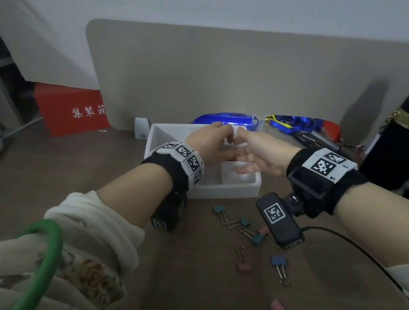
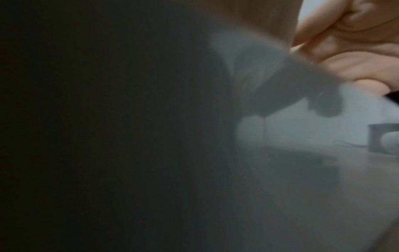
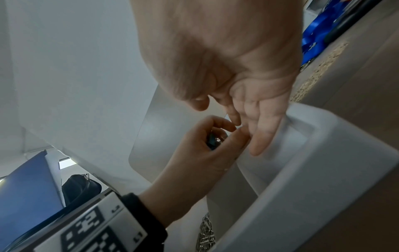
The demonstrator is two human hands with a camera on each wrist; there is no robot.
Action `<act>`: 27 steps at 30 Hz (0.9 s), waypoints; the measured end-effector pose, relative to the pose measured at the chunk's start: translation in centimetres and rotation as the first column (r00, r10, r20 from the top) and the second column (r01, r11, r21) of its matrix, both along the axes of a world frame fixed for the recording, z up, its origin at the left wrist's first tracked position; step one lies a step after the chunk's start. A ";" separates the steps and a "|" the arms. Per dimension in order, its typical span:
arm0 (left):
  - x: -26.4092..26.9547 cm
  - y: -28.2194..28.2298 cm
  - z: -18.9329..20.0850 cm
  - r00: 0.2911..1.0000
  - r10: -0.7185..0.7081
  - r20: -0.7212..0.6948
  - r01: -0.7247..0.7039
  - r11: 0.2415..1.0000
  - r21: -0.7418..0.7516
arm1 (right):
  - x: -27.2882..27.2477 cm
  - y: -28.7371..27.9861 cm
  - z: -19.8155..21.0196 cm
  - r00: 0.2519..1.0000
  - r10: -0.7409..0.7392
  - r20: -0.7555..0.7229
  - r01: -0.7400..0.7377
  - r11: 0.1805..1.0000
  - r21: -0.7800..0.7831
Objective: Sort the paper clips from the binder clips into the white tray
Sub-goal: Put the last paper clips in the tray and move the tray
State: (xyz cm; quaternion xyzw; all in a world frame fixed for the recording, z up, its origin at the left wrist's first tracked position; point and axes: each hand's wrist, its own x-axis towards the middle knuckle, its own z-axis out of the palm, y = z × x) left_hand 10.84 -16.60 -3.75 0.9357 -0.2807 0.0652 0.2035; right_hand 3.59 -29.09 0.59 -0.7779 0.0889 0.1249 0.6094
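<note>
A white tray (image 1: 233,190), rectangular and divided into compartments by inner walls, is seen on the brown desk close to the beige divider panel. A heap of silver paper clips (image 3: 206,233) is seen in one of its compartments from the right wrist view. Binder clips (image 1: 249,239) in teal, pink and blue, with wire handles, are scattered flat on the desk in front of the tray, apart from it. One small dark teal clip (image 3: 213,142) is enclosed within curled fingers above the tray; its kind cannot be told.
</note>
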 end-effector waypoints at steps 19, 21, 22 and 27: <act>-2.7 -0.1 0.7 0.950 -0.223 -0.219 0.141 0.931 -0.338 | -1.0 -1.9 0.2 1.000 -0.004 0.027 0.002 0.996 0.084; -3.4 0.1 1.0 0.970 -0.177 -0.167 0.113 0.936 -0.334 | -1.7 -2.6 0.5 0.998 -0.023 0.056 0.020 0.998 0.051; -3.8 0.1 1.2 0.981 -0.158 -0.112 0.111 0.934 -0.340 | -2.1 -2.9 0.7 0.997 -0.026 0.076 0.024 1.000 0.019; -7.0 0.0 2.5 0.966 -0.238 0.104 0.255 0.943 -0.213 | -4.9 -4.8 0.4 0.994 0.034 0.100 -0.005 0.960 -0.279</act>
